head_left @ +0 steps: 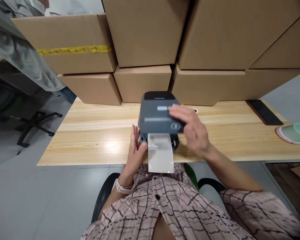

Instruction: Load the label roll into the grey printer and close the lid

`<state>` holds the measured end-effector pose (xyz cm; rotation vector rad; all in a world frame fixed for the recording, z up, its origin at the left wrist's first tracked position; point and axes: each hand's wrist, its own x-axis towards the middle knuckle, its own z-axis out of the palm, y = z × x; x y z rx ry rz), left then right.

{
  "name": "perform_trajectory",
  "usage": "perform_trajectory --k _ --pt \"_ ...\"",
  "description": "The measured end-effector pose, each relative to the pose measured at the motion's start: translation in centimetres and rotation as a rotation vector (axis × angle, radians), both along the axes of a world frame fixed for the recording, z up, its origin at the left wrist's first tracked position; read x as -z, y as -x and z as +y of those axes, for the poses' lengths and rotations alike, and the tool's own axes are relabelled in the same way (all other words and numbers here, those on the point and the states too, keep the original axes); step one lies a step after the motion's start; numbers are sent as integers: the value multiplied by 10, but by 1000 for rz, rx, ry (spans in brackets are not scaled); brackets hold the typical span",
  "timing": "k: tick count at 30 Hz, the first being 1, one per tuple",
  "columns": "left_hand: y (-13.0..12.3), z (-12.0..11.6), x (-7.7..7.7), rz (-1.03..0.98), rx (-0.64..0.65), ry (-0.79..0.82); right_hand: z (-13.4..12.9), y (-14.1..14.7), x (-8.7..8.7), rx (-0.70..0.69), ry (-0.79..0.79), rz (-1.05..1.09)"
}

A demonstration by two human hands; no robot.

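A dark grey label printer (150, 115) stands near the table's front edge, its lid partly raised over the base. A strip of blank white labels (161, 156) comes out of its front and hangs past the table edge. My right hand (195, 130), somewhat blurred, grips the lid at its right front corner, with a finger lying over the top. Against the left side of the base rests my left hand (136, 150), fingers stretched and thumb apart near the label strip. The inside of the printer is mostly hidden by the lid.
Cardboard boxes (142, 83) are stacked along the back of the wooden table (97, 133). At the right lie a dark phone (264, 112) and a green cup-like container (298, 133). A person in a grey garment (27, 53) stands at the left, near a chair base (37, 125).
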<state>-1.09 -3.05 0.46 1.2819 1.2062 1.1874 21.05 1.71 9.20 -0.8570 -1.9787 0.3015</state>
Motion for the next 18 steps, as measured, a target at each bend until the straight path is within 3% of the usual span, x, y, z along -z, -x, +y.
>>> perform_trajectory --k 3,7,12,18 --pt "1 6 -3 -51 -48 -87 -33 2 43 42 44 -126" --pt "-5 17 -11 22 -37 -56 -41 5 81 162 99 -239" --pt "-10 16 -11 0 11 25 -41 2 100 132 16 -252" --pt "-18 16 2 -143 -48 -77 -38 9 105 148 -121 -125"
